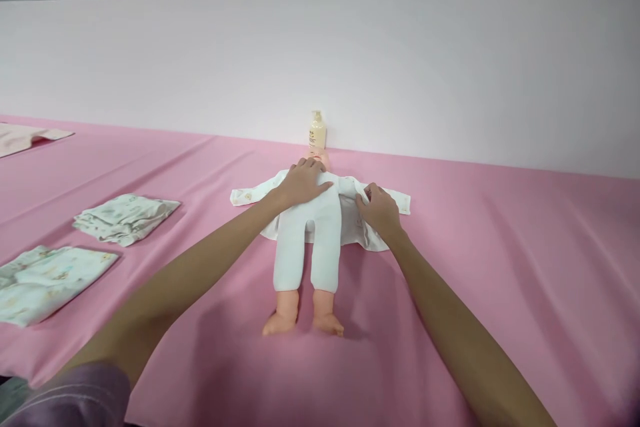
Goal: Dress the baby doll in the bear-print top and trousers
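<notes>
A baby doll (325,247) with a white cloth body lies on its back, feet toward me. Beneath it a white baby shirt (354,230) is spread out, front unfastened and both sleeves stretched sideways. My left hand (303,181) rests on the doll's upper chest, its fingers lying flat and the thumb apart. At the shirt's right side, my right hand (381,210) pinches the front edge of the cloth. Much of the doll's head is hidden behind my left hand.
A pump bottle (317,131) stands against the white wall (320,60) behind the doll's head. Folded printed cloths (125,217) lie to the left on the pink covering (450,267). A pale pink cloth (27,137) lies at far left.
</notes>
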The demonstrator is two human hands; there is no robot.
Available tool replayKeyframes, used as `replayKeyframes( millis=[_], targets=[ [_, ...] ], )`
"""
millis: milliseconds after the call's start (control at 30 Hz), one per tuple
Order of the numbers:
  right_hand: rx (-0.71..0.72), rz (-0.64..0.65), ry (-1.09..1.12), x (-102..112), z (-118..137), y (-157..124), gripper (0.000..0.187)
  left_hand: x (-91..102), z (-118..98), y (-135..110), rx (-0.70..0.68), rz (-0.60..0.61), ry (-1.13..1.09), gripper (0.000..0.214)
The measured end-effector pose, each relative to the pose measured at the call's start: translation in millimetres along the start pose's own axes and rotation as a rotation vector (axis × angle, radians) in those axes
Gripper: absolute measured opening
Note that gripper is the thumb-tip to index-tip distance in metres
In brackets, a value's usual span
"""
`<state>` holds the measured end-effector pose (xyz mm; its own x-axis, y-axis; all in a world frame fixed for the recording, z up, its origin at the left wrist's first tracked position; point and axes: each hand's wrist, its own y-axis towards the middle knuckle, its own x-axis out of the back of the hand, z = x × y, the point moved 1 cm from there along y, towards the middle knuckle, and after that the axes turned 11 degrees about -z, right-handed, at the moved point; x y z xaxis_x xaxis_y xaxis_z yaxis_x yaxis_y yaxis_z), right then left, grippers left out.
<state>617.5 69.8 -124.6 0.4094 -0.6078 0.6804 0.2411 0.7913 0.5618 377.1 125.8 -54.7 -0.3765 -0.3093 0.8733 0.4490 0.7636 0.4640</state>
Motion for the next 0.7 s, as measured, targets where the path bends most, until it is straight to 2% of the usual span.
replayKeyframes(
  millis=[100,167,233,300,367,467,567,700],
  targets=[
    [0.020,0.002,-0.050,-1,1,-1,0.024,3.8,11,1,-0.019,0.023,-0.011,0.056],
    [0.034,0.006,-0.083,-3,0,-1,0.024,1.7,7,10,-0.090,0.075,-0.027,0.059],
    [0.051,0.001,-0.113,-4,-1,-1,0.024,-4.0,-3,23,-0.138,0.169,-0.024,0.062],
    [0.069,-0.008,-0.132,-5,-3,0,0.025,-12.7,-17,37,-0.136,0.271,0.017,0.064],
    [0.080,-0.015,-0.134,-6,-5,0,0.027,-23.4,-33,50,-0.118,0.318,0.099,0.065],
    [0.074,-0.012,-0.111,-6,-8,0,0.029,-39.9,-51,61,-0.093,0.293,0.236,0.070],
    [0.056,-0.006,-0.087,-6,-9,0,0.031,-52.7,-60,65,-0.063,0.265,0.289,0.069],
    [0.042,-0.005,-0.063,-4,-6,0,0.030,-57.6,-63,68,-0.050,0.237,0.312,0.062]
  ],
)
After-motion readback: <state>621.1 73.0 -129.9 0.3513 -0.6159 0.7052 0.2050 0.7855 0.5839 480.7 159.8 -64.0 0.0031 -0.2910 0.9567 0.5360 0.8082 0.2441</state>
